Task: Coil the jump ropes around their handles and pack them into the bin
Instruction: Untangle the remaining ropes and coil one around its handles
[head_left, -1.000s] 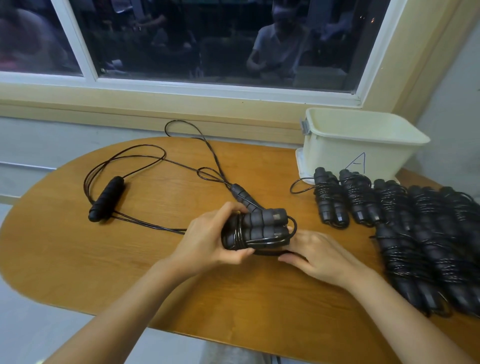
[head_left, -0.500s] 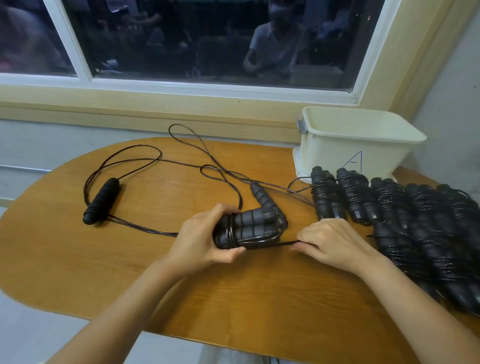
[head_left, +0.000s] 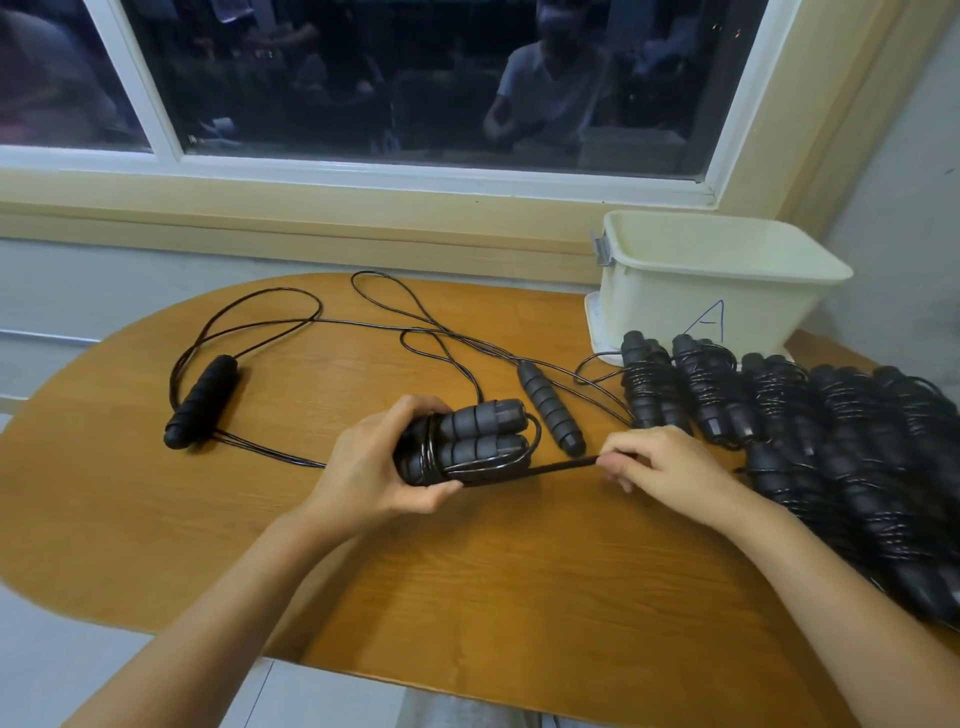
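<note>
My left hand (head_left: 374, 467) grips a pair of black foam handles (head_left: 478, 436) laid side by side, with cord wound round them. My right hand (head_left: 660, 462) pinches the black cord (head_left: 550, 467) and holds it taut to the right of the bundle. A second, uncoiled jump rope lies on the table: one handle (head_left: 202, 400) at the left, the other handle (head_left: 550, 410) just behind the bundle, its loose cord (head_left: 395, 322) looping across the back. The cream bin (head_left: 717, 291) marked "A" stands at the back right.
Several coiled jump ropes (head_left: 831, 431) lie in rows on the right side of the wooden table (head_left: 467, 571), in front of the bin. A window ledge runs behind the table. The table's front edge curves near my forearms.
My right hand has moved out to the right, drawing the cord taut from the bundle. The loose handle behind the bundle has slid right and now lies apart from it.
</note>
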